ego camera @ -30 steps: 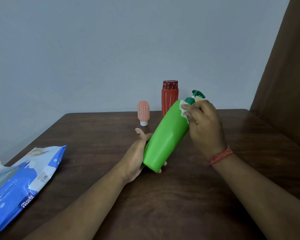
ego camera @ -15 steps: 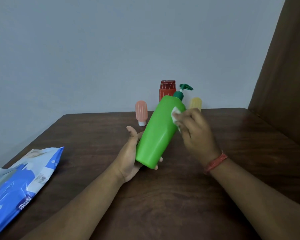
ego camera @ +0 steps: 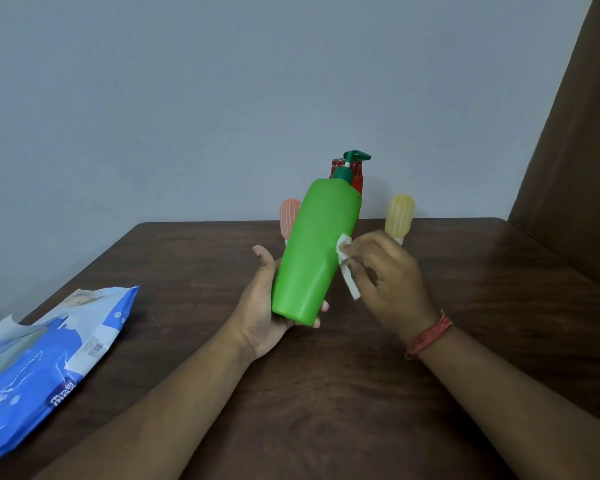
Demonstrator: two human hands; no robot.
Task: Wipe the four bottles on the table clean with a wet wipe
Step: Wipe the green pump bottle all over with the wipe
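My left hand (ego camera: 262, 306) grips the base of a tall green pump bottle (ego camera: 317, 251) and holds it nearly upright above the table. My right hand (ego camera: 387, 275) pinches a small white wet wipe (ego camera: 345, 263) against the bottle's right side, about halfway down. Behind the green bottle stands a red bottle (ego camera: 359, 178), mostly hidden. A small pink bottle (ego camera: 288, 216) stands cap-down to the left and a small yellow bottle (ego camera: 399, 214) to the right, both at the back of the table.
A blue and white pack of wet wipes (ego camera: 52, 358) lies open at the table's left edge. The dark wooden table (ego camera: 326, 393) meets a grey wall at the back. A brown curtain (ego camera: 575, 150) hangs at the right.
The green bottle has been tipped from a slant to nearly upright. My right hand with the wipe has slid down from the bottle's shoulder to its middle.
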